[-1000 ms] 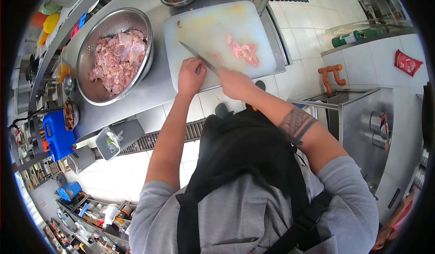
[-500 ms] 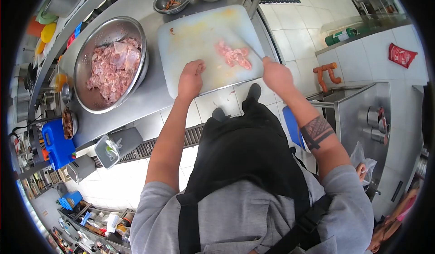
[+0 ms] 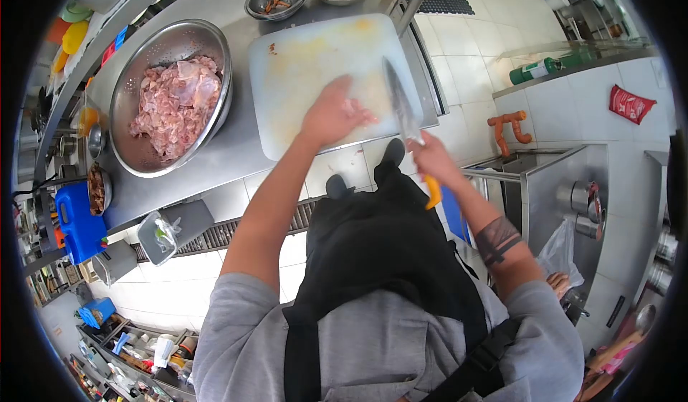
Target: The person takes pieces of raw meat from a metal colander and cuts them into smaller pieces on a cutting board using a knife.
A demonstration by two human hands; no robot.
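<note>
On the white cutting board (image 3: 294,72), my left hand (image 3: 331,114) is cupped against small pieces of raw meat (image 3: 360,111). Its palm and fingers cover part of them, and the fingertips are slightly blurred. My right hand (image 3: 432,157) grips a knife (image 3: 401,101) with a yellow-orange handle. The knife's blade points away from me over the right side of the board. To the left stands a large steel colander (image 3: 123,108) heaped with raw meat (image 3: 177,104).
Two steel bowls stand behind the board, one with orange-brown bits (image 3: 276,4). A blue jug (image 3: 80,223) and a grey bin (image 3: 159,237) are at lower left. A sink (image 3: 502,176) is on the right. Another person's hand (image 3: 557,281) shows near a plastic bag (image 3: 559,248).
My left hand has moved right and away from me onto the meat, which now lies closer to me and partly covered. The knife has turned, its handle now showing below my right hand.
</note>
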